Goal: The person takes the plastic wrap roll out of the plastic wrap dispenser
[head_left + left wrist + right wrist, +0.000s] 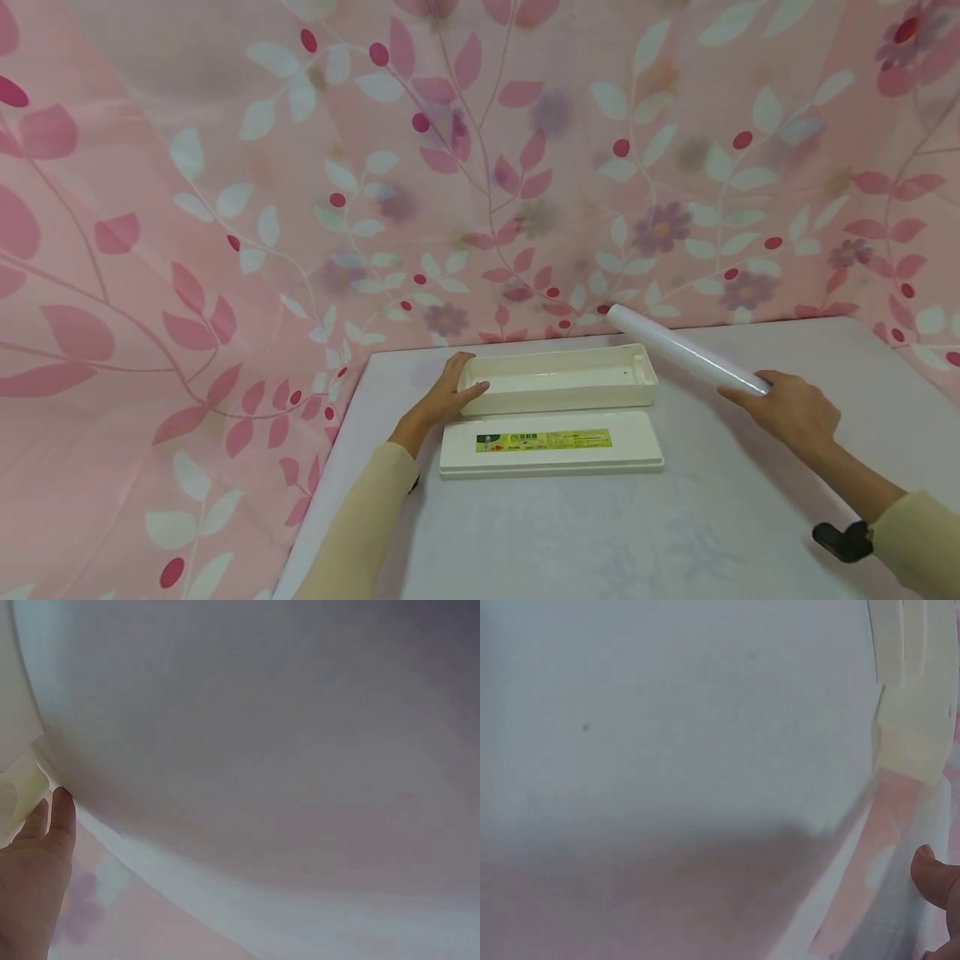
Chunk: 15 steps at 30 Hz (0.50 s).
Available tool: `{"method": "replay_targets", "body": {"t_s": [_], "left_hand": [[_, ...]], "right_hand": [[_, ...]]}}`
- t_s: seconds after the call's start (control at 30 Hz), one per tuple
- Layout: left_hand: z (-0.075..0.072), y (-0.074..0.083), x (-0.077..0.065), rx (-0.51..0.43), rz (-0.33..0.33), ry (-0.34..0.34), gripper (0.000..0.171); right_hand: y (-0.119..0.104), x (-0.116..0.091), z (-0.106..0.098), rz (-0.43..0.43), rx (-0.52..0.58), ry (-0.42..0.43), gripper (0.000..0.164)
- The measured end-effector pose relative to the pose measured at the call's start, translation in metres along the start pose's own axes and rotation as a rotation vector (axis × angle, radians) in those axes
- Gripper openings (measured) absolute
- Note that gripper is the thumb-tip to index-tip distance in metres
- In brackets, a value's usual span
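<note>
A long cream plastic box sits on the table with its hollow side up. My left hand grips its left end, thumb over the near rim and fingers round the far corner. Two of those fingers show against the box end in the left wrist view. In front of the box lies its flat lid, bearing a green and yellow label. My right hand holds the near end of a shiny roll of cling film. The roll slants up and left, its far end beyond the box's right corner.
A pale cloth covers the table. Behind and to the left hangs a pink curtain with leaves and flowers, meeting the table's back edge. A black strap hangs at the right wrist.
</note>
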State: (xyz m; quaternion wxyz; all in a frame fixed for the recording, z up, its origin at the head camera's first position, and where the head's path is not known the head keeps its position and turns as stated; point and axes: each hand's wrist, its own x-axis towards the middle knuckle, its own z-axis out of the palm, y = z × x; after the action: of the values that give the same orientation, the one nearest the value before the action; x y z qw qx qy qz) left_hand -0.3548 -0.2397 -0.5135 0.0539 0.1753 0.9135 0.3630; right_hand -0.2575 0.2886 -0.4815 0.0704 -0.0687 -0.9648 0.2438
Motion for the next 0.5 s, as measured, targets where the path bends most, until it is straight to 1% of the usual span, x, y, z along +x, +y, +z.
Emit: {"method": "replay_targets", "body": {"t_s": [0.13, 0.23, 0.37, 0.5], "left_hand": [[0.0, 0.001, -0.001, 0.008, 0.01, 0.0, 0.075], [-0.001, 0.002, -0.001, -0.007, 0.021, 0.004, 0.075], [-0.001, 0.002, -0.001, -0.022, 0.017, 0.01, 0.074], [-0.001, 0.002, -0.001, -0.019, 0.008, 0.003, 0.074]], "right_hand": [[0.004, -0.003, 0.003, 0.032, 0.007, -0.055, 0.087], [0.006, -0.004, 0.005, 0.045, 0.004, -0.096, 0.088], [0.004, -0.005, 0.008, 0.07, 0.003, -0.135, 0.089], [0.003, -0.006, 0.011, 0.103, 0.007, -0.174, 0.089]]}}
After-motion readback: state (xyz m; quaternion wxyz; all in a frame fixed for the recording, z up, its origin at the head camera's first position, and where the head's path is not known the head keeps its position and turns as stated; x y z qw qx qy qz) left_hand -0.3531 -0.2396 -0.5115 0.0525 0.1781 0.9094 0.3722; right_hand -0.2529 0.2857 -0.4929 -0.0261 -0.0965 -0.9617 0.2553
